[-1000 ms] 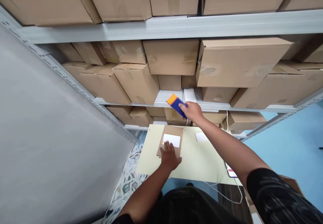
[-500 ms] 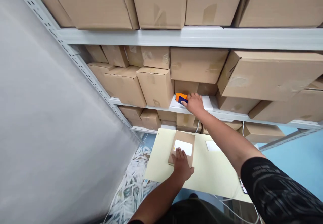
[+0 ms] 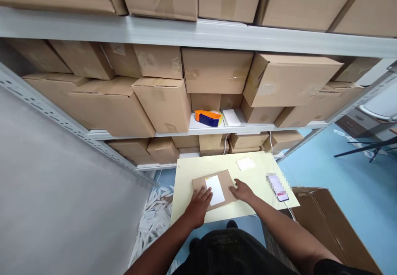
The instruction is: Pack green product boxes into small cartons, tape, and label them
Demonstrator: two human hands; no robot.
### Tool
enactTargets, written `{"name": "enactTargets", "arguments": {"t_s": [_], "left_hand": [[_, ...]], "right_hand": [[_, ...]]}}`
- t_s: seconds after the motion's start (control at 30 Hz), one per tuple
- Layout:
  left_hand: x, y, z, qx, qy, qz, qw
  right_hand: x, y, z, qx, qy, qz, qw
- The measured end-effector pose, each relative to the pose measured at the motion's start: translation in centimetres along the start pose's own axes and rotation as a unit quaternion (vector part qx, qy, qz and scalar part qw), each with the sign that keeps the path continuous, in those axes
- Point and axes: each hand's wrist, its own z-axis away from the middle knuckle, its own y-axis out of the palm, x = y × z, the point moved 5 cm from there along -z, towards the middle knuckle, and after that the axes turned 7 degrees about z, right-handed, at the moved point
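A flat cardboard box point(image 3: 199, 182) with a white label point(image 3: 216, 190) on its top lies turned at an angle on the pale yellow table point(image 3: 189, 168). My left hand point(image 3: 200, 204) rests on the box's left part with fingers extended, the fingertips at the label's edge. At the box's right edge is my right hand point(image 3: 242, 190), its thumb and fingers apart, touching or close to the cardboard. An orange and dark blue tape dispenser point(image 3: 208, 118) lies on the shelf above the table, beside a roll of tape and a stack of white labels point(image 3: 230, 118).
Cardboard boxes point(image 3: 163, 105) fill the grey metal shelves point(image 3: 173, 35) behind the table. A small stack of white paper point(image 3: 246, 163) and a phone point(image 3: 278, 187) with a cable lie on the table. Shredded paper point(image 3: 151, 221) covers the floor at left; a large open carton point(image 3: 328, 221) stands at right.
My right hand has let go of the tape dispenser on the shelf and come down to the box. The box has turned from upright to sideways under my left hand. The view has shifted right.
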Motion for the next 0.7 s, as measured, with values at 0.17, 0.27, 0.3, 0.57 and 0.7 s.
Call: {"name": "enactTargets", "arguments": {"t_s": [0.17, 0.27, 0.3, 0.57, 0.7], "left_hand": [[4.1, -1.0, 1.6, -0.136, -0.17, 0.123, 0.968], [5.8, -0.8, 0.9, -0.155, -0.232, 0.297, 0.913], [6.1, -1.0, 0.4, -0.156, -0.238, 0.341, 0.896], [7.4, -5.3, -4.4, -0.169, -0.268, 0.404, 0.858], [6.4, -5.9, -3.9, -0.198, -0.231, 0.399, 0.865]], "right_hand": [[-0.9, 3.7, 1.9, -0.017, -0.005, -0.037, 0.999], [-1.2, 3.4, 1.8, -0.017, 0.028, -0.102, 0.994], [-1.2, 2.9, 1.4, -0.015, 0.039, -0.127, 0.991], [1.3, -0.2, -3.9, 0.035, 0.064, -0.248, 0.966], [1.6, -1.5, -3.1, 0.001, 0.064, -0.263, 0.963]]}}
